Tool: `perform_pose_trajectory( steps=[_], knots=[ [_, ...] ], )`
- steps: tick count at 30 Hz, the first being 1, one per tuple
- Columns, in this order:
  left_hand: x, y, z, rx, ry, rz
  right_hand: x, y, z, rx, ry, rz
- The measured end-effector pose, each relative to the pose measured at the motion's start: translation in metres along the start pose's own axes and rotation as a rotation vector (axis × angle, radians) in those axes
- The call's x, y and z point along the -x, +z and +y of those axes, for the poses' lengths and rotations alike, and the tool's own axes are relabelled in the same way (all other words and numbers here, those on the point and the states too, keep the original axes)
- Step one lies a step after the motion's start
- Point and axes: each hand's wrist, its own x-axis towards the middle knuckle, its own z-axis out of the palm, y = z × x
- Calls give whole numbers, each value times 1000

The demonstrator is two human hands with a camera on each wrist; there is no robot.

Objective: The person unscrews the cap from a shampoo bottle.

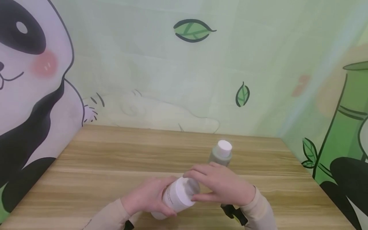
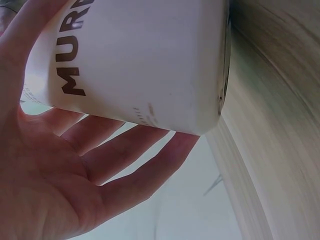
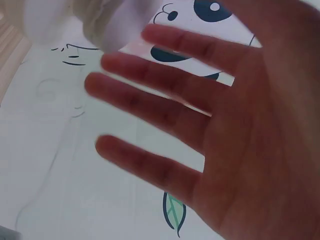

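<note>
My left hand (image 1: 149,195) grips a white cylindrical container (image 1: 172,198), tilted with its top toward the upper right. Large dark letters run along its side in the left wrist view, where my left fingers (image 2: 145,170) curl beneath it. A greyish area shows at the container's top end. Over that end hovers my right hand (image 1: 222,185), its fingers (image 3: 150,112) long and spread in the right wrist view, nothing gripped between them. Behind the right hand stands a grey bottle (image 1: 220,156) with a white cap (image 1: 224,147); the hand hides its lower part.
The wood-grain table (image 1: 115,159) reaches back to a pale green cloth backdrop (image 1: 143,57) printed with pandas and leaves. A black strap-like piece (image 1: 234,214) shows under my right wrist.
</note>
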Motion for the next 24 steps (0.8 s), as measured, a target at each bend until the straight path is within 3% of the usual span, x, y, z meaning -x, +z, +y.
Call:
perform_pose_trajectory(
  steps=[6, 13, 20, 24],
  knots=[
    [0, 2, 1, -12, 11, 14, 1, 2, 0, 72, 46, 7],
    [0, 2, 0, -14, 18, 15, 0, 2, -1, 89, 7, 5],
    [0, 1, -1, -7, 9, 6, -3, 0, -2, 7, -47, -15],
    [0, 2, -2, -25, 10, 12, -2, 0, -3, -59, 2, -50]
  ],
)
